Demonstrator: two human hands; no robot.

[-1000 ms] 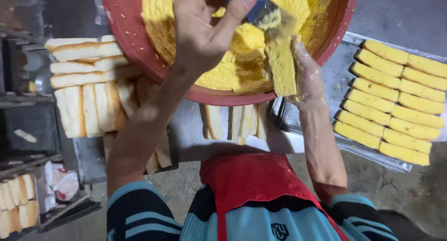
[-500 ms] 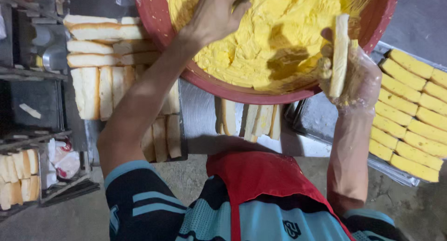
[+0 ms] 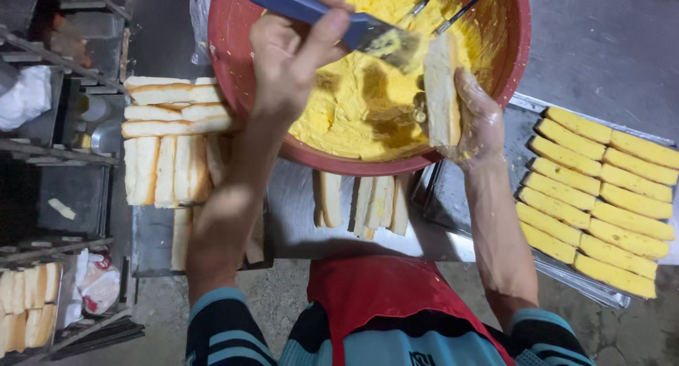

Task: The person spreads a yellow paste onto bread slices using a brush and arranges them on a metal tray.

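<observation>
The left hand (image 3: 293, 51) is clenched around one blue-handled spatula (image 3: 339, 19), and the gloved right hand (image 3: 477, 122) grips one bread stick (image 3: 442, 90) upright. Both hover over the far red bowl (image 3: 233, 69) of yellow batter (image 3: 353, 104). On the right, one tray (image 3: 495, 260) carries fourteen coated sticks (image 3: 601, 196).

My left hand (image 3: 290, 51) grips a blue spatula (image 3: 332, 16), its blade touching the bread slice (image 3: 442, 90) that my gloved right hand (image 3: 474, 118) holds upright over the red bowl (image 3: 233, 69) of yellow spread. Coated slices (image 3: 601, 196) fill a tray (image 3: 566, 277) to my right; plain slices (image 3: 170, 147) lie stacked left.
</observation>
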